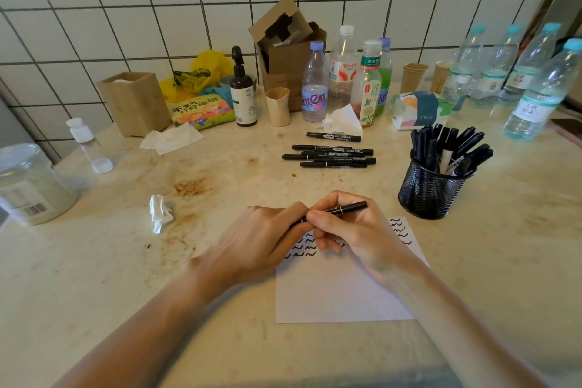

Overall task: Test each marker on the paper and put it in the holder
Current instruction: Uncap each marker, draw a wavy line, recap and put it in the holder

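Left hand (267,238) grips one end of the slim black marker (341,208); right hand (349,227) pinches its middle above the white scribbled paper (340,290). Long axis points up-right toward the black mesh holder (428,195), nearer the right hand.

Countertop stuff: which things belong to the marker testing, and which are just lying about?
Job: held marker, both hands' grip on it; loose markers; paper; mesh holder.
Lying about: bottles, tissue pack, cardboard box, crumpled tissue.
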